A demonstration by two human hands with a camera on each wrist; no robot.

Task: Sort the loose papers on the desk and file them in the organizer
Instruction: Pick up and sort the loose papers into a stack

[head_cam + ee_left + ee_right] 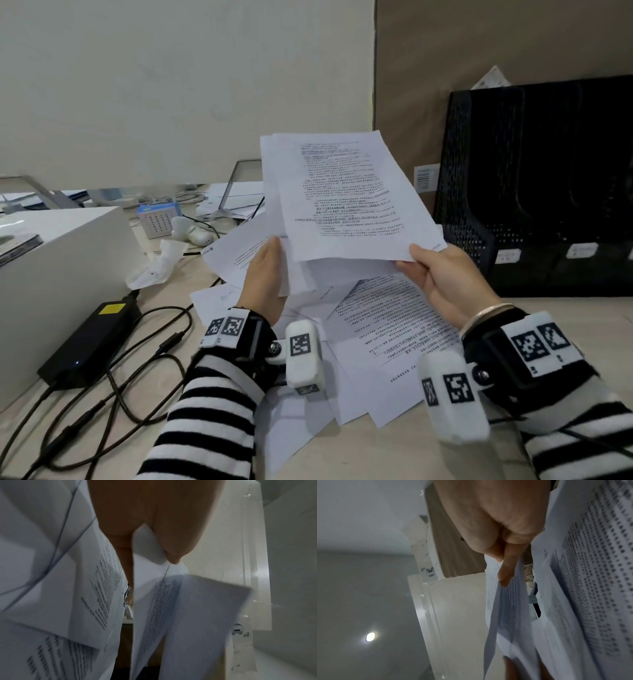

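I hold a sheaf of printed white papers [346, 202] upright above the desk. My left hand [269, 274] grips its lower left edge, thumb in front [173, 545]. My right hand [435, 270] pinches the lower right corner of the front sheet, thumb on top; in the right wrist view a finger [506, 572] lies along the paper [508, 608]. More loose printed sheets [387, 335] lie fanned out on the desk under both hands. The black mesh organizer [534, 185] stands upright at the right, its slots dark.
A white box [65, 274] sits at the left. A black power brick [92, 339] with looping cables [147, 370] lies in front of it. A small calendar [159, 219], a white device and crumpled tissue are behind. A glass partition runs along the back.
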